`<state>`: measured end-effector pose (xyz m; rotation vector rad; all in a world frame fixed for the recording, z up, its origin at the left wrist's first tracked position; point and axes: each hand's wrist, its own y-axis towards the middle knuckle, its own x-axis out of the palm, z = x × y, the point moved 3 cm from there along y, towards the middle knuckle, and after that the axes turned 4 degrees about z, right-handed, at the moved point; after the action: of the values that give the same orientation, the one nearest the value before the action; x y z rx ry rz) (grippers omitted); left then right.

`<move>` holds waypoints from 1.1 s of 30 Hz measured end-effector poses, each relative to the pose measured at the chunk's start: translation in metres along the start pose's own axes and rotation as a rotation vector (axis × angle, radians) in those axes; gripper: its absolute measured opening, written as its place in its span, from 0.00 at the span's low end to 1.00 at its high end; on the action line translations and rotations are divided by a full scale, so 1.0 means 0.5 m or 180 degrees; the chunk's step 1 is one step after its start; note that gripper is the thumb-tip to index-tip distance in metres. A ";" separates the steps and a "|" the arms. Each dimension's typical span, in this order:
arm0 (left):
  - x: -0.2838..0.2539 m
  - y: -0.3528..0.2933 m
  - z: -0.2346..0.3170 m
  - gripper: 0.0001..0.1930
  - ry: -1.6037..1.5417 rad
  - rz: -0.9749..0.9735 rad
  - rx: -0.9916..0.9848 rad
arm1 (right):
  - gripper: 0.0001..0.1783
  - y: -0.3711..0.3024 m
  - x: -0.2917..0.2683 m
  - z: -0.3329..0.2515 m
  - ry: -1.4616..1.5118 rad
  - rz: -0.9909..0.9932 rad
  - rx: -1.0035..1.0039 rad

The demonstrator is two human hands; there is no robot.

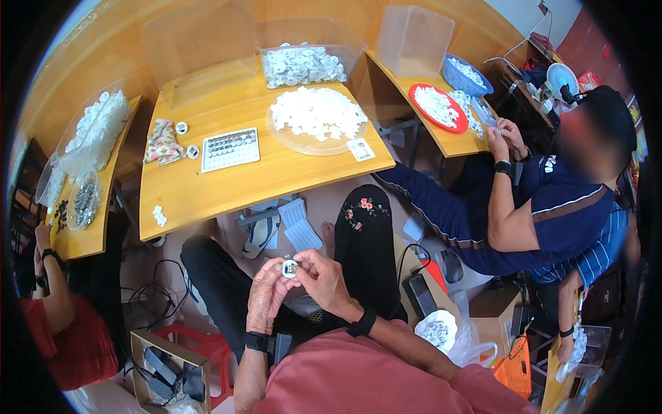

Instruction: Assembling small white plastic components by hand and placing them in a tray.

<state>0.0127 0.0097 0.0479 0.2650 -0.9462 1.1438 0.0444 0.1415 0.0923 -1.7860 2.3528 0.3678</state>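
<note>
Close under my chin, both my hands meet over my lap. My left hand [265,293] curls its fingertips against a small white ring-shaped part [289,268], and my right hand [323,279] pinches the same part from the other side, thumb and forefinger closed on it, so the piece sits held between both hands, well below the table edge. Each wrist wears a dark band.

Beyond my hands stands a wooden table [207,193]. From left to right on it lie a flowered cloth pouch [163,141], a flat tray of small round pieces [230,148], then a clear round plate heaped with white parts [317,116], with a clear tub of more white parts [302,65] behind it. Farther right, another person in a dark blue shirt [552,214] works at a neighbouring table beside a red plate [437,106].
</note>
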 end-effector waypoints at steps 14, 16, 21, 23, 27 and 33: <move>-0.072 0.033 -0.035 0.10 0.0028 0.0299 -0.0442 | 0.13 0.011 0.026 0.042 -0.0906 -0.0299 -0.0631; -0.081 0.036 -0.042 0.11 -0.0041 0.0303 -0.0531 | 0.13 0.011 0.029 0.043 -0.0890 -0.0313 -0.0602; -0.077 0.038 -0.049 0.12 -0.0121 0.0195 -0.0600 | 0.13 0.011 0.029 0.054 -0.0729 -0.0391 -0.0325; -0.079 0.036 -0.051 0.13 -0.0095 0.0196 -0.0623 | 0.13 0.012 0.028 0.046 -0.0663 -0.0406 -0.0247; -0.082 0.033 -0.056 0.13 0.0003 0.0260 -0.0700 | 0.12 0.012 0.023 0.042 -0.0616 -0.0441 -0.0156; -0.078 0.027 -0.048 0.12 0.0047 0.0245 -0.0754 | 0.11 0.009 0.017 0.050 -0.0572 -0.0567 -0.0085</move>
<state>0.0097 0.0050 0.0007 0.0287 -1.0757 1.0903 0.0371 0.1422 0.0665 -1.8712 2.0602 0.5123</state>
